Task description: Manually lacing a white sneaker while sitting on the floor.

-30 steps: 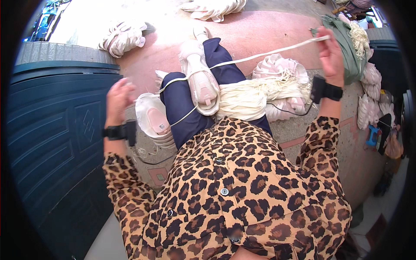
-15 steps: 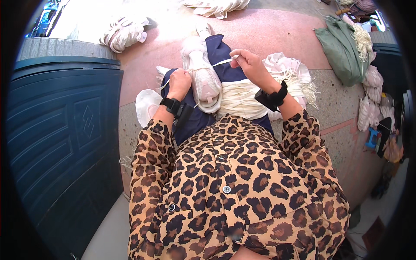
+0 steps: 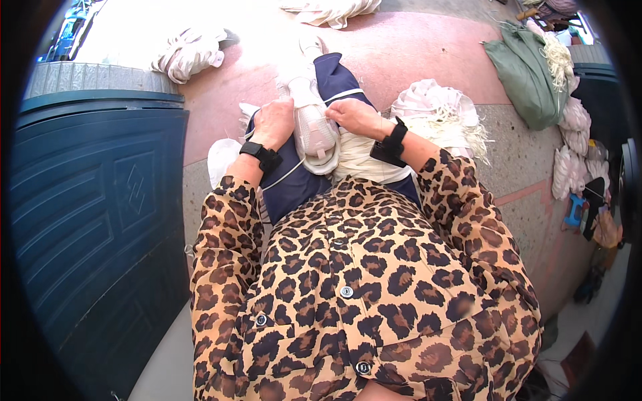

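Note:
A pale pink and white sneaker [image 3: 315,137] lies lengthwise over my lap, on dark blue cloth [image 3: 292,190]. My left hand [image 3: 274,123] is closed at its left edge, the fingertips against the shoe. Across from it, my right hand [image 3: 354,117] pinches at the right edge of the lacing area. What either pinch holds is too small to make out. A white shoelace [image 3: 344,95] runs from the shoe over the blue cloth beyond my right hand. Another thin white strand [image 3: 287,176] hangs down past the left side of the shoe.
Beside my right leg lies a bundle of cream laces [image 3: 461,130]. Further pale bundles [image 3: 190,55] rest on the floor ahead. A green sack [image 3: 528,73] stands at the far right. Along my left runs a dark blue panelled door [image 3: 100,214].
My right hand has come down and left to the shoe's edge from where it held a lace out. The lace now drapes across the blue cloth. My left hand has shifted slightly.

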`<action>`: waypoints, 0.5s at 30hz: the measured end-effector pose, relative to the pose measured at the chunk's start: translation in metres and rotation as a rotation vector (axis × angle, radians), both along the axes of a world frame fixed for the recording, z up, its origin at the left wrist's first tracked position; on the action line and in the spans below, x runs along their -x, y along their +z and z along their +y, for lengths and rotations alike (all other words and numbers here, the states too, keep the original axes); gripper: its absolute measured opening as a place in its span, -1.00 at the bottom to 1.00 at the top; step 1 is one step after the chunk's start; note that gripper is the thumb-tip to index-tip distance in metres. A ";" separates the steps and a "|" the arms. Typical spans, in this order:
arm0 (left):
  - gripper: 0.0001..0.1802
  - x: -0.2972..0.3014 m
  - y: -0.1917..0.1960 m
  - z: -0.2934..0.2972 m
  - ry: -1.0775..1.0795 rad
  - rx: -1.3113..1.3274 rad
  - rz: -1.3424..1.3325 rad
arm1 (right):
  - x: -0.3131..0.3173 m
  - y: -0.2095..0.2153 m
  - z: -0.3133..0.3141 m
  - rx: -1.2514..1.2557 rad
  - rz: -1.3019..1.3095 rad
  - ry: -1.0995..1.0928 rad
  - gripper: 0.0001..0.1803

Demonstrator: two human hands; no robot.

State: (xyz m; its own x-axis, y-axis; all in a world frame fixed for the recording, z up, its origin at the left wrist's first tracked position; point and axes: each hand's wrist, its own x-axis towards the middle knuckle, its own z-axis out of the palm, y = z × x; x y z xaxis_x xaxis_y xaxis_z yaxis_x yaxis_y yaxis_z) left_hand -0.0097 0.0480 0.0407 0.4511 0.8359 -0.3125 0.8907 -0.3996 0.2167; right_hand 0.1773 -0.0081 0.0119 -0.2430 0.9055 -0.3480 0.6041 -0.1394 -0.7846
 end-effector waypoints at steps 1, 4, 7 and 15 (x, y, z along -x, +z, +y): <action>-0.79 0.001 -0.002 0.002 -0.033 -0.027 -0.029 | 0.000 -0.001 0.002 0.016 -0.025 0.040 -0.68; -0.80 0.006 -0.015 0.007 0.085 0.059 -0.165 | 0.000 -0.013 0.006 -0.169 -0.120 0.110 -0.70; -0.78 0.009 -0.031 0.007 0.269 0.203 -0.249 | 0.002 -0.015 0.008 -0.152 -0.080 0.133 -0.73; -0.72 -0.006 -0.008 -0.017 0.189 -0.168 0.028 | -0.009 -0.022 0.019 -0.391 -0.184 0.198 -0.83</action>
State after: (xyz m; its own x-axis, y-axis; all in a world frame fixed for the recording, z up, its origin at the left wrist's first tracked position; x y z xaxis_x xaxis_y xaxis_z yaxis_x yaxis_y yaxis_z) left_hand -0.0038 0.0309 0.0329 0.2751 0.9459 -0.1721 0.9577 -0.2539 0.1354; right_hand 0.1861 0.0110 -0.0104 -0.3902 0.9197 -0.0436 0.7231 0.2769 -0.6328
